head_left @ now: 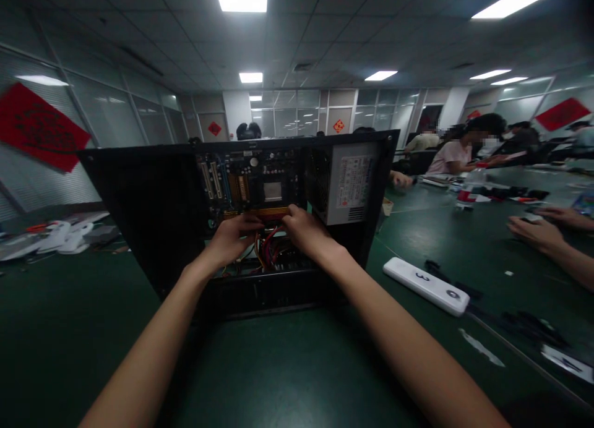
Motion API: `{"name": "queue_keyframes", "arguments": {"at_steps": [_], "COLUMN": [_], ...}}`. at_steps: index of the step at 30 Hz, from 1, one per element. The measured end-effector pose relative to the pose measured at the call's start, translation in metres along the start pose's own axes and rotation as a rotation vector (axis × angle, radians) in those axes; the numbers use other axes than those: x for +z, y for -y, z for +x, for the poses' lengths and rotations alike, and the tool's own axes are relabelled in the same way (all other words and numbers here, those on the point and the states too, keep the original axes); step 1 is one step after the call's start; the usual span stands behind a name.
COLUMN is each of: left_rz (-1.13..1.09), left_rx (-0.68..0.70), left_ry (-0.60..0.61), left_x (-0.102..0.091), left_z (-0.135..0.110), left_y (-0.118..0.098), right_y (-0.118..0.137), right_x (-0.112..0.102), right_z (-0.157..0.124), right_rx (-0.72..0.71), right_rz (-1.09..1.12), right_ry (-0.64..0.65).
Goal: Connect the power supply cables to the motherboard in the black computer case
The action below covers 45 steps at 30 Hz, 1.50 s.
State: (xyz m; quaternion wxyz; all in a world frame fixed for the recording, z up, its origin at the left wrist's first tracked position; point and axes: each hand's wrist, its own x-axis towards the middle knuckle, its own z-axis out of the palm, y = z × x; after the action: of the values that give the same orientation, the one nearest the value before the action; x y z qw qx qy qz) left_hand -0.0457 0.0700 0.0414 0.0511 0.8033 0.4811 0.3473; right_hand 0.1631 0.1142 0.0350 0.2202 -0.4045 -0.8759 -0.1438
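Bare forearms (394, 335) reach into an open black case (278, 292), the left hand (232, 235) and right hand (310, 229) side by side with a small gap between them. Fingers of both bend toward a yellow-orange strip (273, 213) along the lower board (288, 167); whether either hand is clamped on anything, one cannot tell. Just below hang red and yellow cables (268, 255). Above the strip sits a square silver socket (272, 192), with pale slots (211, 180) to its left and a labelled power supply (351, 180) at the case's upper right. The case stands on a green counter (278, 372), its open side facing the camera. Right of it lies a white bar (427, 286) marked "3", near a torn scrap (481, 347). Farther off, a bottle (471, 187) stands near a seated person in a pink top (450, 157), while another person's hands (538, 230) rest at the right edge. White parts (67, 236) clutter the far left, below a red sign (39, 128).
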Motion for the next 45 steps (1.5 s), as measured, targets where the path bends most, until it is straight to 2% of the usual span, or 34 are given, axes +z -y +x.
{"name": "queue_keyframes", "arguments": {"at_steps": [5, 9, 12, 15, 20, 23, 29, 33, 45], "left_rz": [-0.026, -0.006, 0.069, 0.199, 0.373, 0.418, 0.415, 0.418, 0.488], "left_rx": [-0.078, -0.097, -0.021, 0.102, 0.135, 0.107, 0.050, -0.008, 0.070], "left_ry": [-0.043, -0.015, 0.017, 0.115, 0.245, 0.235, 0.141, 0.144, 0.177], "left_x": [0.009, 0.012, 0.015, 0.018, 0.019, 0.020, 0.024, 0.025, 0.025], "left_z": [0.001, 0.001, 0.006, 0.018, 0.029, 0.024, 0.021, 0.023, 0.021], "left_y": [0.004, 0.002, 0.008, 0.017, 0.025, 0.026, 0.027, 0.023, 0.021], "right_y": [-0.006, -0.005, -0.004, -0.004, -0.006, -0.005, -0.001, -0.002, -0.003], "right_x": [0.004, -0.001, -0.003, -0.004, 0.001, 0.002, -0.002, 0.000, 0.007], "right_z": [0.000, -0.002, -0.003, -0.003, -0.001, -0.001, 0.000, 0.000, -0.002], "right_rx": [-0.010, -0.046, -0.052, -0.043, -0.030, -0.041, -0.019, -0.012, -0.007], "right_rz": [-0.002, 0.000, 0.026, 0.054, 0.088, 0.087, 0.044, 0.040, 0.007], "right_ry": [0.129, 0.137, 0.127, 0.122, 0.097, 0.090, 0.121, 0.114, 0.097]}}
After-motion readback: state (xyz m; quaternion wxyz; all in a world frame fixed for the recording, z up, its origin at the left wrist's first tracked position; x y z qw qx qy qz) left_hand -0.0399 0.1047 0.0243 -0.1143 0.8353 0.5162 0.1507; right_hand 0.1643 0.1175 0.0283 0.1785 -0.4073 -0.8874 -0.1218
